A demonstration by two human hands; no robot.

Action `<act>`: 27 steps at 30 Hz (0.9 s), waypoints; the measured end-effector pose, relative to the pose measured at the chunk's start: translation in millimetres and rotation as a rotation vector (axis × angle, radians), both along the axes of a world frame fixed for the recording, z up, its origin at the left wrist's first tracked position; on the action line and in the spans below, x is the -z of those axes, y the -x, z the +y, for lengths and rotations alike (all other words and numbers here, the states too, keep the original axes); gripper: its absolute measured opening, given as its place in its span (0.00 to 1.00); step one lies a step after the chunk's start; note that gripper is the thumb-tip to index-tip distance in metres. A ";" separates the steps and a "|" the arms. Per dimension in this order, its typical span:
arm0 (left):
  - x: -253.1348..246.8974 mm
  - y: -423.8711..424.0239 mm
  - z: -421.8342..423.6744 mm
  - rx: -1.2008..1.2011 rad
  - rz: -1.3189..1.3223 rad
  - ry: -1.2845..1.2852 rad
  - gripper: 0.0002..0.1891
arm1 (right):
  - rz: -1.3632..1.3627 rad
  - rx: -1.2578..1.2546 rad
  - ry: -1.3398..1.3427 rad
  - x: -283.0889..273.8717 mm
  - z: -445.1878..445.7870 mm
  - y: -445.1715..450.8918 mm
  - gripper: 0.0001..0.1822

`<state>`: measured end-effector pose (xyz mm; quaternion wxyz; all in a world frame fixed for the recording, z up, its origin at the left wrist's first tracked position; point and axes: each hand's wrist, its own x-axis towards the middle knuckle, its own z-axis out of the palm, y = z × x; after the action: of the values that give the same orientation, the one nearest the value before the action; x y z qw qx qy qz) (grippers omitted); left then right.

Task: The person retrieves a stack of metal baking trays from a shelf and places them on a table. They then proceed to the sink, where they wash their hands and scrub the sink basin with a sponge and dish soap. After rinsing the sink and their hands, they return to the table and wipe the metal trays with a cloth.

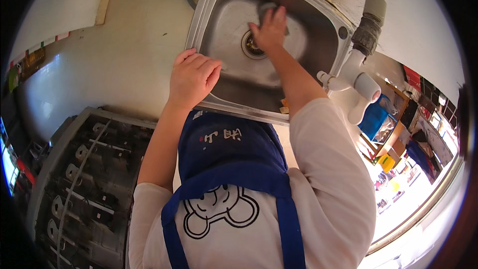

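Observation:
A stainless steel sink (224,50) lies before me, with a round drain (249,46) in its floor that has small bits in it. Inside the basin, my right hand (272,31) is beside the drain, fingers spread and somewhat blurred. A dark greyish thing (266,7) shows at its fingertips; whether it is a cloth, a pad or a shadow, I cannot tell. My left hand (194,76) rests on the left rim of the sink with its fingers curled, and no object shows in it. Orange and pale scraps (284,108) lie at the near edge of the basin, beside my right forearm.
To the right of the sink stands a white plastic tap (354,76) joined to a wrapped pipe (369,26). A metal-framed rack or unit with several rounded fittings (86,172) is at the lower left. A blue container (378,117) stands farther off on the right.

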<state>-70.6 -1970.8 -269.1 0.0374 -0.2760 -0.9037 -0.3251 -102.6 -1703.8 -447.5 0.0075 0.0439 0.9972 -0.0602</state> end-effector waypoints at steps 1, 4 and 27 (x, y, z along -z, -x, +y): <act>0.6 0.8 0.0 0.001 0.002 0.006 0.04 | 0.005 -0.035 0.051 -3.2 -24.8 10.7 0.47; -1.2 -1.3 1.0 0.001 -0.004 0.027 0.04 | -0.149 -0.416 0.155 -15.5 -95.4 -15.2 0.45; 0.6 0.3 -1.1 -0.025 -0.016 0.042 0.05 | -0.102 -0.683 0.046 -11.7 -59.1 -0.3 0.36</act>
<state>-70.9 -1971.9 -269.7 0.0286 -0.2628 -0.9140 -0.3078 -102.2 -1763.0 -435.9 0.0780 -0.2897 0.9510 -0.0743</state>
